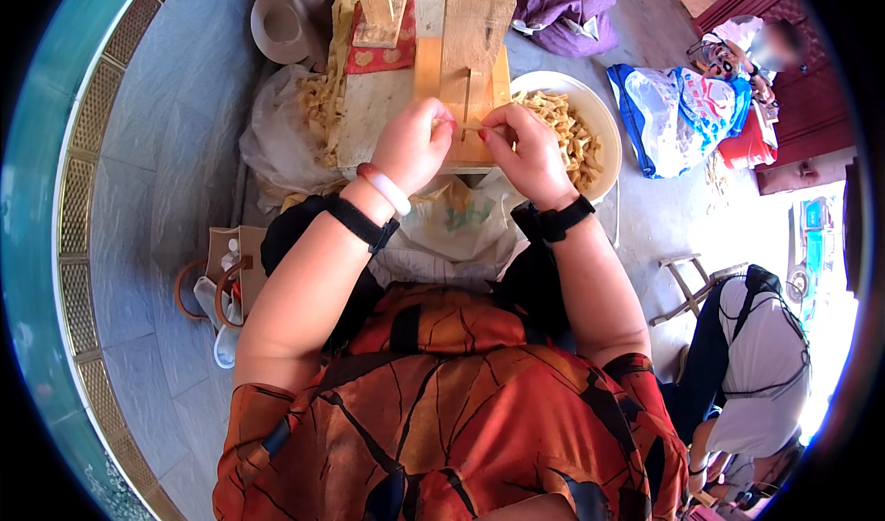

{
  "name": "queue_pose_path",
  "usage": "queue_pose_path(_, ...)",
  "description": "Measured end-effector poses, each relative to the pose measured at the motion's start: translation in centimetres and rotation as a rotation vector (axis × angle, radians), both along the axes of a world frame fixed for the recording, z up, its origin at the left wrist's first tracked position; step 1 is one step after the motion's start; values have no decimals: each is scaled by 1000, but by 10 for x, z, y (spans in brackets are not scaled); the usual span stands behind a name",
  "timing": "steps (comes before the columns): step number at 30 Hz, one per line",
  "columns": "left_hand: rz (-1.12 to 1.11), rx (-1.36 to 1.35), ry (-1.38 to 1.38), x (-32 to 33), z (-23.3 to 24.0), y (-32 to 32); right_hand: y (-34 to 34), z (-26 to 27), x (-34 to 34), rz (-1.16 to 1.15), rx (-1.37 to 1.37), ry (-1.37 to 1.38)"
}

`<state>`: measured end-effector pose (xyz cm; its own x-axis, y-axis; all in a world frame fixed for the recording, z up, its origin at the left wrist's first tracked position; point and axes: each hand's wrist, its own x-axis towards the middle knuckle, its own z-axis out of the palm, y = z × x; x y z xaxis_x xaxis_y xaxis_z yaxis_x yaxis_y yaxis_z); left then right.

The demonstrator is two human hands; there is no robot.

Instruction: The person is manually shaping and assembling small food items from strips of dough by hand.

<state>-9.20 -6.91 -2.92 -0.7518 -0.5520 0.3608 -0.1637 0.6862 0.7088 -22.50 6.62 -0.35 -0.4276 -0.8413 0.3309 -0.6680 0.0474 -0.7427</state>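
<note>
Both hands are raised over the near end of a wooden stand (477, 44), which has an upright board and a thin upright piece in front of it. A thin pale strip (471, 129) runs between my fingertips. My left hand (417, 137) pinches its left end between thumb and forefinger. My right hand (527, 146) pinches the other end and partly hides a white bowl (612, 134) of knotted, pale yellow strips (568, 130). What the strips are made of, I cannot tell.
A worktable (373, 116) carries a second wooden stand (377, 16) on red cloth. Plastic bags (283, 134) with more strips hang at the left. A handbag (242, 244) stands on the floor, left. At the right are a blue-white bag (681, 116), a folding stool (684, 286) and other people.
</note>
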Motion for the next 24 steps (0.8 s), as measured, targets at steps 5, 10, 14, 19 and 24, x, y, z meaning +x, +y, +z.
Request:
queue_pose_path(5, 108, -144, -42, 3, -6, -5, 1, -27, -17, -171, 28, 242)
queue_pose_path(10, -113, 523, -52, 67, -17, 26, 63, -37, -21, -123, 43, -579)
queue_pose_path(14, 55, 1137, -347, 90, -82, 55, 98, -40, 14, -33, 159, -952)
queue_pose_path(19, 118, 1518, 164, 62, -122, 36, 114, -68, 52, 20, 111, -1060)
queue_pose_path(24, -78, 1303, -84, 57, -106, 66, 117, -85, 53, 5, 85, -911)
